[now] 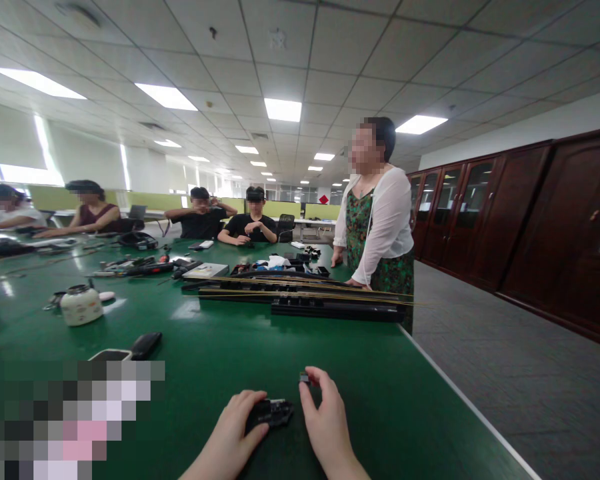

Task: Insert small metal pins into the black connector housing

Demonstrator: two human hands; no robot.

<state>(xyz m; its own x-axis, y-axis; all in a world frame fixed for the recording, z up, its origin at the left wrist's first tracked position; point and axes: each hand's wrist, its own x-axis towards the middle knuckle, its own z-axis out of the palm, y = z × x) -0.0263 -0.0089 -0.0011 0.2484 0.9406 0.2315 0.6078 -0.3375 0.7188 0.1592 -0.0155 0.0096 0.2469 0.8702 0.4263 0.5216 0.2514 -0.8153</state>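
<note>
My left hand [237, 427] is closed around a black plastic part [275, 413] with an uneven upper side, low over the green table. Between thumb and fingertips, my right hand [325, 413] pinches a small dark grey block [304, 378]. The block is held up a little beyond the black part, to its right, and the two do not touch. Neither piece shows enough detail to tell its exact kind. My left fingers hide the near end of the black part.
Long black strips [340, 307] with thin yellow rods lie across the green table [220, 353]. A white jar [81, 305] stands left, near a black pouch-like item [147, 345]. One person [380, 213] stands at the right edge; others sit at the far side.
</note>
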